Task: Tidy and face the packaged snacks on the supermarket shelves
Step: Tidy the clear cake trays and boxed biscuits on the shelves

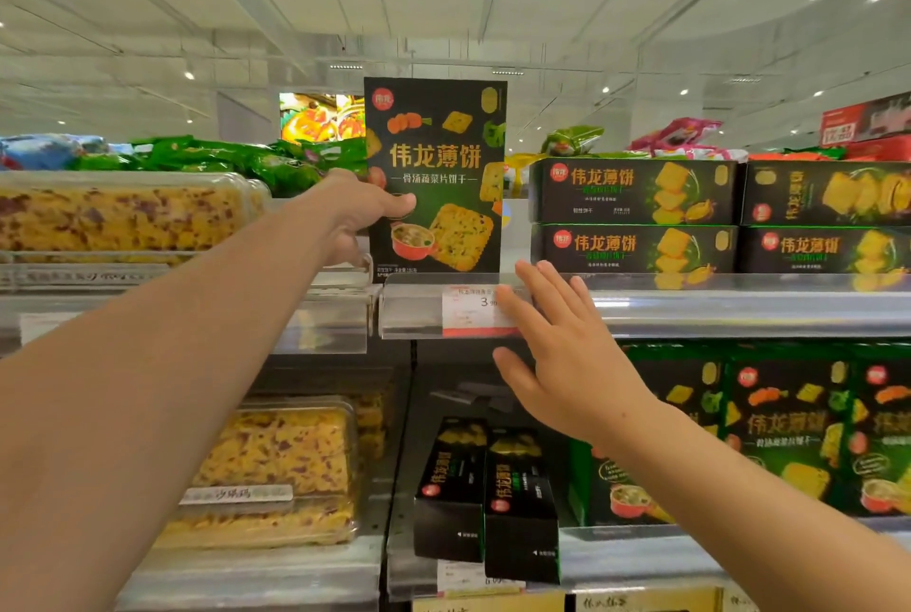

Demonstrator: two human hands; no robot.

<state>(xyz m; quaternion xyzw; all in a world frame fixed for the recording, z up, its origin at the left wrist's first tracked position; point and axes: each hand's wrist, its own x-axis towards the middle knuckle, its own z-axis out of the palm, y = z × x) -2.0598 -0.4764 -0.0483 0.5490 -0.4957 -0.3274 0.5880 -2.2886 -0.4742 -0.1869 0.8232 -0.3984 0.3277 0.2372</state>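
Top shelf (690,310): my left hand (355,212) grips 1 upright box (436,177); right hand (557,340) hovers, fingers straight.

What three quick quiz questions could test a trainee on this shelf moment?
1. True or false: the left hand grips the upright black-and-green cardboard cracker box.
2. The right hand is: A) gripping a box B) open, in front of the clear plastic shelf-edge price rail C) out of view.
3. How do the black cardboard cracker boxes right of the upright box lie?

Key: 1 true; 2 B; 3 flat, stacked.
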